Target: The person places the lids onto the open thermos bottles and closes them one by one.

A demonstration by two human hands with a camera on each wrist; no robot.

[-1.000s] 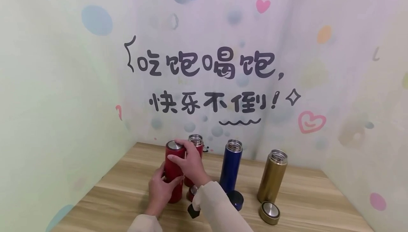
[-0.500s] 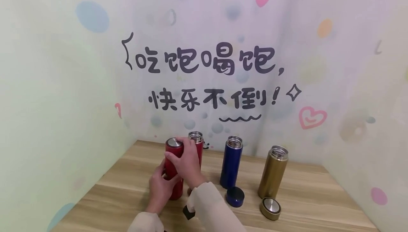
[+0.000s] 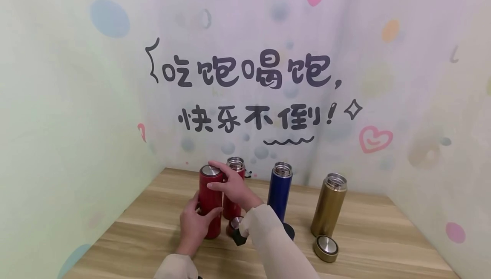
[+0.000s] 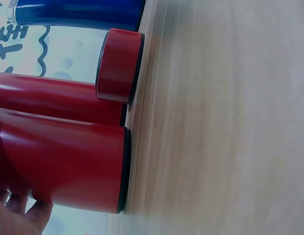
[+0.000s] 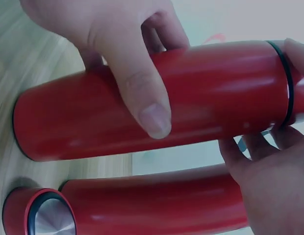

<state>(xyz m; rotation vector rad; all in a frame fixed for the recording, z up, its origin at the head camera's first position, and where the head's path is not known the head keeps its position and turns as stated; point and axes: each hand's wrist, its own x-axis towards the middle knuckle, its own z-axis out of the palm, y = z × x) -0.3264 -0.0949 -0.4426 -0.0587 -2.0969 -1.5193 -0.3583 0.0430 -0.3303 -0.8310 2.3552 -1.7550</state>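
Note:
A red thermos bottle [image 3: 210, 204] stands upright at the left of the wooden table, topped by a red lid [image 5: 300, 93] with a silver disc. My left hand [image 3: 193, 228] grips its lower body, thumb across the front. High up, my right hand [image 3: 235, 187] holds the lid between thumb and fingers, above the dark seam ring in the right wrist view. Just behind is a second red bottle [image 3: 232, 206], its steel mouth uncovered. Its neighbour on the table is a loose red lid [image 4: 120, 66], partly covered by the right sleeve in the head view.
A blue bottle [image 3: 280, 194] and a gold bottle [image 3: 330, 206] stand uncapped to the right. The gold lid [image 3: 326, 248] lies before its bottle; the blue lid [image 3: 289, 231] is mostly behind the right sleeve. Printed cloth walls enclose the table [image 3: 368, 253].
My right hand has turned at the lid, its thumb swinging left and then back right, and the forearm has shifted right. The left hand keeps its grip on the bottle.

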